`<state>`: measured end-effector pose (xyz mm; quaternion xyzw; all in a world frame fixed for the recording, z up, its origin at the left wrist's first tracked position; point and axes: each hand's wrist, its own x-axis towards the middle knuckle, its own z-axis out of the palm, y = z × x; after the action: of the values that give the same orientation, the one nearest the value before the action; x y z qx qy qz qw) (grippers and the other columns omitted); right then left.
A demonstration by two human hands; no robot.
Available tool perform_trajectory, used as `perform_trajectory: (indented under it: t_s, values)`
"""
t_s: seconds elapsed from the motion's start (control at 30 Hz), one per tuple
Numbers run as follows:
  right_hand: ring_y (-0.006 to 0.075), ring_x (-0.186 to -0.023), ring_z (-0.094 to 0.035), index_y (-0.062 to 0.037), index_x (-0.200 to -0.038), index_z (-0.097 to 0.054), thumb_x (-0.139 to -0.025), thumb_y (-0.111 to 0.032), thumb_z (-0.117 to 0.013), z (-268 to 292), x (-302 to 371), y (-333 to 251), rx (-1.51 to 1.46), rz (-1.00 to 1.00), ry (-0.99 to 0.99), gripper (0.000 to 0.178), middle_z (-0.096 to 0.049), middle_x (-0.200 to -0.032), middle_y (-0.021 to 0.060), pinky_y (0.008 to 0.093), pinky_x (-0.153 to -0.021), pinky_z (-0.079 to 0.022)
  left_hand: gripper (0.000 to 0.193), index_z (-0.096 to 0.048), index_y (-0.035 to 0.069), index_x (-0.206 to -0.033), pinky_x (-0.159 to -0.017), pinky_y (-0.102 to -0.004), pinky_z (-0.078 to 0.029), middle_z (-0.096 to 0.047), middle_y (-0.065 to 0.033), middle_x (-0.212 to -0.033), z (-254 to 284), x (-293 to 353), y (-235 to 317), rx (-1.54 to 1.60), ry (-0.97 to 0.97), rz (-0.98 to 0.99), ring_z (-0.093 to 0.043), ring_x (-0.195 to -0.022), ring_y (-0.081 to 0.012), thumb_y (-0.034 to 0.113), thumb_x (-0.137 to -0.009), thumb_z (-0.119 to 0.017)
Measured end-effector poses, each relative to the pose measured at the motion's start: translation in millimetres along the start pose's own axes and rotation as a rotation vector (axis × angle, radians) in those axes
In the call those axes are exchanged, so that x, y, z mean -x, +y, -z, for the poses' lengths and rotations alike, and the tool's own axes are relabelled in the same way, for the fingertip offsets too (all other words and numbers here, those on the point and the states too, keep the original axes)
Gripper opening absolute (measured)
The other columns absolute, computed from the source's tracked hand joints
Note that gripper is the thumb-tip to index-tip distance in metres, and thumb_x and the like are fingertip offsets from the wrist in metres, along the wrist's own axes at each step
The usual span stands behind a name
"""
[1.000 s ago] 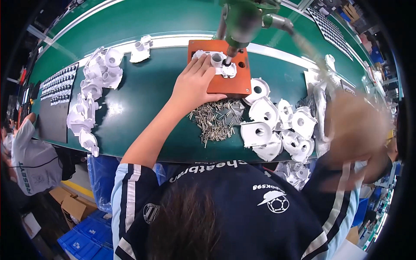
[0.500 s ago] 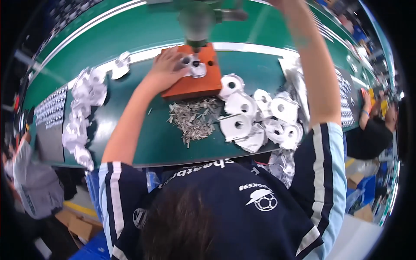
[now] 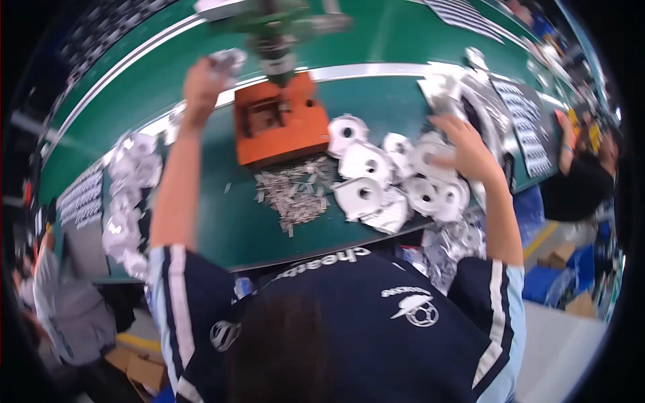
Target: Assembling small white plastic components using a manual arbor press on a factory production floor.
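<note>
Now: left hand (image 3: 200, 82) fingers closed on white part (image 3: 227, 60); right hand (image 3: 465, 149) fingers spread over white housings (image 3: 430, 191).

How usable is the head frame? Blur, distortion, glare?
Head view: motion blur smears the left hand and the green press head; the right hand is softer too. Fisheye bends the green table edges, corners go black. No strong glare; white parts stay readable.
</note>
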<state>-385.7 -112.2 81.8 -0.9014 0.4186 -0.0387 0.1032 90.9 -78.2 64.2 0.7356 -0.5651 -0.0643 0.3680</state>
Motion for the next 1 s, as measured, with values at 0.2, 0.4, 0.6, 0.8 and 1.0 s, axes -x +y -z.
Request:
perform_trajectory:
  t_s: [0.2,0.4,0.6,0.8,1.0]
  values:
    - [0.0342,-0.128,-0.033,-0.0115,-0.133,-0.041,-0.057,-0.007,-0.076,-28.6,31.9,-25.6,0.059,-0.080,0.061,0.084,-0.037,-0.140,0.0126,0.0427,-0.105,-0.028,0.060,-0.038,0.001,-0.130,-0.093,-0.0450,-0.042,-0.041,-0.0266,-0.127,-35.0,-11.2,-59.2,-0.166,0.267,0.065,-0.047,-0.113,-0.0408,0.025,-0.080,-0.062]
    - [0.0380,-0.124,-0.038,-0.0032,-0.120,-0.053,-0.076,-0.009,-0.062,-45.8,22.1,-4.8,-0.113,0.063,0.206,0.044,-0.040,-0.138,0.0162,0.0432,-0.104,-0.029,0.041,-0.060,0.007,-0.111,-0.081,-0.0443,-0.049,-0.057,-0.0224,-0.109,7.7,34.9,-162.2,-0.703,0.033,0.337,-0.059,-0.098,-0.0351,0.038,-0.084,-0.054]
    - [0.0273,-0.110,-0.056,0.0065,-0.119,-0.053,-0.095,-0.012,-0.048,-70.4,20.4,54.0,-0.411,-0.129,0.453,0.031,-0.059,-0.117,0.0187,0.0326,-0.093,-0.041,0.038,-0.054,0.012,-0.115,-0.078,-0.0457,-0.046,-0.054,-0.0182,-0.104,-28.4,65.3,-122.1,-0.628,0.172,0.198,-0.057,-0.089,-0.0349,0.026,-0.080,-0.059]
    - [0.0190,-0.099,-0.059,0.0039,-0.109,-0.059,-0.096,-0.021,-0.049,-46.6,4.0,7.8,-0.577,-0.158,0.763,0.030,-0.062,-0.105,0.0139,0.0294,-0.082,-0.046,0.039,-0.040,0.008,-0.120,-0.079,-0.0430,-0.048,-0.050,-0.0168,-0.110,-1.1,109.0,-70.0,0.691,0.349,0.294,-0.057,-0.095,-0.0297,0.024,-0.088,-0.052]
    - [0.0084,-0.061,-0.056,-0.0066,-0.123,-0.044,-0.089,-0.016,-0.056,-88.4,-27.8,-146.4,-1.737,-0.119,0.242,0.037,-0.059,-0.102,0.0041,0.0267,-0.042,-0.051,0.024,-0.044,0.004,-0.107,-0.080,-0.0314,-0.049,-0.054,-0.0079,-0.100,0.2,175.5,59.5,1.786,0.140,0.373,-0.056,-0.093,-0.0152,0.026,-0.098,-0.040]
